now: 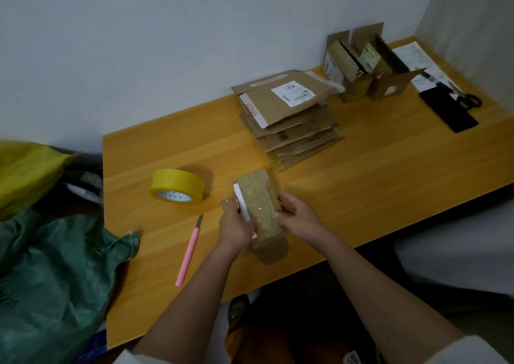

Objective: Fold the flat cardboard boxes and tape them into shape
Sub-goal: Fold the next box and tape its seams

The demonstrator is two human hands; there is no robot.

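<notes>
here both hands (264, 220) grip a taped cardboard box (260, 208) (over the table (375, 169)).

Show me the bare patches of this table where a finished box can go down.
Free: the wooden table right of the small cardboard box both hands hold, and the strip behind the yellow tape roll. Crowded: the far right corner, with flat cardboard stack, folded boxes and black scissors.
</notes>
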